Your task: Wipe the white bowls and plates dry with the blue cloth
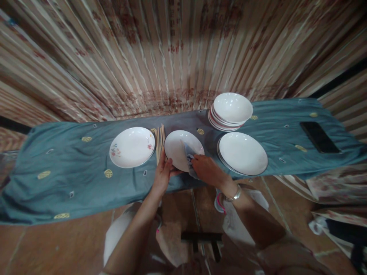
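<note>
Centre of frame: plain white round ceramic plate [179, 147], tilted, near edge lifted off the tabletop [71, 179] covered in blue-grey patterned cloth. Left hand [163, 173] closed on the plate's lower-left rim, thumb on the upper face, fingers hidden underneath. Right hand [207, 169] closed on a small grey-blue wiping cloth [189, 154], pressed against the plate's right inner face. Silver bangle [233, 196] on the right wrist.

Key relation: plate directly above and between both hands in the frame, rim toward the left hand, open face toward the right hand. Both hands in contact; right hand nearer to the plate's centre, left hand at the edge only. Plate round, so no long axis; tilt rising toward the upper part of the frame.

Surroundings: bundle of pale wooden chopsticks [160, 139] just left of the held plate, long axis running up the frame. Flower-printed white plate [132, 147] left of centre. Plain white plate on a stack [243, 153] right of centre. Stack of white bowls [232, 109] at upper right of centre. Flat black rectangular object [319, 136] at far right, probably a phone.
</note>
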Demonstrator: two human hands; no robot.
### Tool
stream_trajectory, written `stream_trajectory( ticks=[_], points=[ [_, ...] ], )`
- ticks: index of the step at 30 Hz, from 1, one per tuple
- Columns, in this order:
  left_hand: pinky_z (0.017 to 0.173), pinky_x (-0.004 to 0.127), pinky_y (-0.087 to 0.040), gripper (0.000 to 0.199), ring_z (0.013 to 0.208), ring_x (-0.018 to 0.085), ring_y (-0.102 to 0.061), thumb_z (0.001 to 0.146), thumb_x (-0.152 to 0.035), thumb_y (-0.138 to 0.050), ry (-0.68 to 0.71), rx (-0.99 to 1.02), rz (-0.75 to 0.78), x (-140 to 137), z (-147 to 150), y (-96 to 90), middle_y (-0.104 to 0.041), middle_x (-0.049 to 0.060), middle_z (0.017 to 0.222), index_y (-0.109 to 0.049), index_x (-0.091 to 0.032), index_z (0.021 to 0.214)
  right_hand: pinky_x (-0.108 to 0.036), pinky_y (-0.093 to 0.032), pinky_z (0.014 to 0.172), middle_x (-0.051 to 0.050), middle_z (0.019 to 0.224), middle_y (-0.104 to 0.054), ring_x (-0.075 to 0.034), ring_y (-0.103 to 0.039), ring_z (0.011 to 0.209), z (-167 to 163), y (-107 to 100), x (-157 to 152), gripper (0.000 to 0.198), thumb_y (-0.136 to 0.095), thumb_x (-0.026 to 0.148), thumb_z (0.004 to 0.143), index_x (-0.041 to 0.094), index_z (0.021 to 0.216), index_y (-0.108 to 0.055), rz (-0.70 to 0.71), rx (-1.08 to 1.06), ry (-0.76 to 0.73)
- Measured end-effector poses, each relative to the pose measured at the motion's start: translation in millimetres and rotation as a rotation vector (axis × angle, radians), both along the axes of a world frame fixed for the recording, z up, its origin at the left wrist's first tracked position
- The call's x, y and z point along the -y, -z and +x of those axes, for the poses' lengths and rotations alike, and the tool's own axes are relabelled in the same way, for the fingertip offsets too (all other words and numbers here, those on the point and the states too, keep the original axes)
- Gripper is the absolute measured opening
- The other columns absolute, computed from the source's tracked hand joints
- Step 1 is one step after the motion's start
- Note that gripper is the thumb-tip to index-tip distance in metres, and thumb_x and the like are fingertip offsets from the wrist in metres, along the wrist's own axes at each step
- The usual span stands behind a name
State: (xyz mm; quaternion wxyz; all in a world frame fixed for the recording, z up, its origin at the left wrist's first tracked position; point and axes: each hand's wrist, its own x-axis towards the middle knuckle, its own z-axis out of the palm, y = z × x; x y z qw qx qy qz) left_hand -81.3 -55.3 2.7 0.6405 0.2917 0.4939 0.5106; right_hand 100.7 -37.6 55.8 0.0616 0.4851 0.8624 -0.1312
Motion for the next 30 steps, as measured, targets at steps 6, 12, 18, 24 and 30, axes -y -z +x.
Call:
stream_trajectory(
  ticks=[6,12,18,24,30],
  points=[
    [0.071,0.040,-0.067,0.110,0.100,0.028,-0.072,0.074,-0.059,-0.080,-0.012,-0.016,0.014,0,1,0.8,-0.047,0.011,0.158,-0.020,-0.036,0.163,-0.031,-0.055,0.080,-0.015,0.104,-0.074,-0.025,-0.072,0.099,-5,-12,5,0.027,-0.047,0.004,0.096,0.010,0.101,-0.073,-0.054,-0.003,-0.032],
    [0.073,0.041,-0.066,0.101,0.097,0.027,-0.072,0.078,-0.056,-0.078,-0.007,-0.033,-0.001,1,-1,1.1,-0.050,0.010,0.155,-0.026,-0.034,0.162,-0.031,-0.055,0.081,-0.014,0.103,-0.073,-0.024,-0.071,0.096,-8,-10,8,0.025,-0.047,0.011,0.100,0.012,0.100,-0.072,-0.040,-0.126,-0.106],
    [0.068,0.030,-0.063,0.094,0.082,0.018,-0.068,0.082,-0.054,-0.075,-0.010,-0.069,-0.003,0,-4,7.9,-0.069,0.007,0.125,-0.028,-0.034,0.161,-0.037,-0.054,0.094,-0.014,0.116,-0.071,-0.023,-0.068,0.104,-15,2,6,0.028,-0.047,0.011,0.101,0.013,0.119,-0.068,0.015,-0.334,-0.132],
    [0.056,0.022,-0.055,0.097,0.059,0.009,-0.054,0.081,-0.057,-0.075,0.013,-0.098,0.024,0,-6,11.6,-0.069,0.001,0.090,-0.029,-0.027,0.161,-0.049,-0.050,0.108,-0.018,0.136,-0.064,-0.025,-0.062,0.121,-22,17,-1,0.041,-0.041,0.008,0.099,0.014,0.135,-0.061,0.061,-0.549,-0.167],
    [0.066,0.031,-0.064,0.101,0.096,0.023,-0.069,0.077,-0.057,-0.078,0.004,-0.064,0.021,-1,-3,8.6,-0.051,0.010,0.154,-0.028,-0.032,0.162,-0.053,-0.041,0.119,-0.023,0.150,-0.052,-0.027,-0.045,0.144,-30,35,-14,0.048,-0.040,0.011,0.099,0.008,0.146,-0.049,0.082,-0.656,-0.202]
  ],
)
